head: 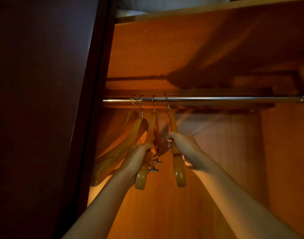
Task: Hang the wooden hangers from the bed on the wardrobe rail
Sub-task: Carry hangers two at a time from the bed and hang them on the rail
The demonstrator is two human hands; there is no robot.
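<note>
Dim, warm orange light fills the scene, strongest on the back panel (161, 209) below the left hand (139, 157) and right hand (182, 145), and along both forearms. Left of the left hand, the door (44, 109) sinks almost to black. Above the hands the rail (216, 98) carries a thin glint, with broad soft shadows higher up. A pale motion smear lies just right of the right hand. The hangers (116, 149) left of the left hand look soft. Straight edges lean with wide-angle distortion.

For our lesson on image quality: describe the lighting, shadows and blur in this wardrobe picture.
Head view: warm, dim light; the door is nearly black; the rail carries a bright glint. Also in the head view: soft shadows smear across the back panel, and streaky blur shows behind the right hand.
</note>
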